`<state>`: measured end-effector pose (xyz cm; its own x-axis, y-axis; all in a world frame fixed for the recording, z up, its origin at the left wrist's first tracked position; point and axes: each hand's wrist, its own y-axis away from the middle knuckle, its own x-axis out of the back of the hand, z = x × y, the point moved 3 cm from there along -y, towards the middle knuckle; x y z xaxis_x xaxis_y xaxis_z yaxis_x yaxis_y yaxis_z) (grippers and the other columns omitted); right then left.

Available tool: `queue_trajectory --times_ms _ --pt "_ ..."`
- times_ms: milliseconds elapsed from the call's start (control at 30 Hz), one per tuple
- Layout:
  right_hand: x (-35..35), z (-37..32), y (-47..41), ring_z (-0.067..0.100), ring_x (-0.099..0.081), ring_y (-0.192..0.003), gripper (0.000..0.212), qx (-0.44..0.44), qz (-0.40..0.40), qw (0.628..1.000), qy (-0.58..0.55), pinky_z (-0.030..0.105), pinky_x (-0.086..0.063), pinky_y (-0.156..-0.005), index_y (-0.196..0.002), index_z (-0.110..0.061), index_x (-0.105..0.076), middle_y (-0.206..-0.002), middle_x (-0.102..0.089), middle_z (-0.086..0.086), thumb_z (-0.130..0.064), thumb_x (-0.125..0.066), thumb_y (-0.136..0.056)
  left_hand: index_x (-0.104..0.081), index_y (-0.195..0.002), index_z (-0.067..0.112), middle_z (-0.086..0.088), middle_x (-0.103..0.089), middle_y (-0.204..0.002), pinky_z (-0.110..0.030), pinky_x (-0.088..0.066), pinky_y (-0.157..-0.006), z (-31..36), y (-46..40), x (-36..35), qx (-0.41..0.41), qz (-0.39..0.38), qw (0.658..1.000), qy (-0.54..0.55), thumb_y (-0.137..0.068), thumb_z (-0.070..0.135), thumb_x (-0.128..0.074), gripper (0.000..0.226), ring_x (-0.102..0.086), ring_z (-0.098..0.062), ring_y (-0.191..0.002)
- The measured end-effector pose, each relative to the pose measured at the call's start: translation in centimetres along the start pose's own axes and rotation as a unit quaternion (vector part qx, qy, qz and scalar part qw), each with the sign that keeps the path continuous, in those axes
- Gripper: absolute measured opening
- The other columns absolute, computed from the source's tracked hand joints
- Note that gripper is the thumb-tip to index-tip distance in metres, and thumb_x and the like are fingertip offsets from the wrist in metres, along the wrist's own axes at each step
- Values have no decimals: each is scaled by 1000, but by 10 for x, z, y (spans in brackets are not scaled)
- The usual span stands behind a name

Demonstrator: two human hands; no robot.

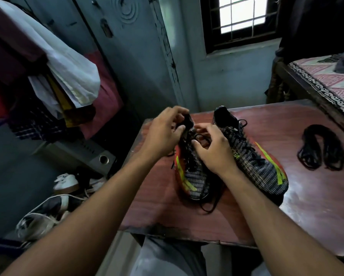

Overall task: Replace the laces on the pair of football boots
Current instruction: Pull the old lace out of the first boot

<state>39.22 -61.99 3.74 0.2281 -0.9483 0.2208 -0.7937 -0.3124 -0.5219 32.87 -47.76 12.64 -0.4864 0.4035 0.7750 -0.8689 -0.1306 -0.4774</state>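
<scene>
On reddish table [316, 196] (window [242, 14] behind): boots [195, 176].

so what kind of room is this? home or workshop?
Most likely a home bedroom. A bed with a patterned cover stands to the right, clothes hang in a heap at left, and shoes lie on the floor. The boots sit on a small wooden table, not a workbench.
</scene>
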Motion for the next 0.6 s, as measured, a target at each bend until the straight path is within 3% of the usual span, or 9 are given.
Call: queue_trajectory --times_ms 100,167,300,433,500,600 --pt "0 -2 2 16 -61 -109 29 41 -4 995 94 39 -50 -101 -109 -21 -69 -110 -64 -3 -3 -66 -87 -67 -124 18 1 -65 -121 -40 -52 -99 -25 24 -18 -10 -41 998 -56 -91 28 -75 35 -62 -15 -113" --pt "6 -9 4 17 -62 -105 24 75 23 991 108 38 -51 -97 -102 -18 -69 -105 -64 -2 0 -65 -87 -69 -120 19 4 -64 -122 -38 -51 -97 -35 36 -28 -23 -26 998 -49 -92 37 -70 33 -62 -14 -113" --pt "6 -23 10 16 -62 -94 16 141 47 982 119 30 -54 -86 -95 -10 -68 -99 -60 0 1 -65 -85 -73 -113 22 8 -66 -123 -35 -54 -91 -50 40 -31 -31 45 998 -36 -94 37 -68 24 -65 -11 -109" --pt "7 -25 10 10 -58 -83 13 144 43 980 131 19 -50 -79 -93 -11 -67 -93 -58 -1 -1 -66 -85 -75 -105 22 7 -67 -128 -35 -57 -84 -57 43 -33 -28 115 992 -44 -96 33 -67 16 -66 -13 -111" --pt "5 -21 10 7 -57 -70 9 111 -7 987 118 19 -47 -70 -88 -16 -65 -79 -61 -6 -9 -69 -84 -72 -103 20 5 -67 -129 -39 -57 -85 -62 45 -39 -22 141 989 -48 -97 31 -63 15 -65 -17 -116" --pt "-8 -10 13 7 -55 -55 8 22 -147 981 123 22 -45 -60 -78 -22 -61 -61 -59 -7 -24 -69 -80 -65 -105 16 0 -62 -128 -41 -51 -94 -62 46 -50 -18 157 987 -39 -99 24 -59 12 -60 -22 -116"
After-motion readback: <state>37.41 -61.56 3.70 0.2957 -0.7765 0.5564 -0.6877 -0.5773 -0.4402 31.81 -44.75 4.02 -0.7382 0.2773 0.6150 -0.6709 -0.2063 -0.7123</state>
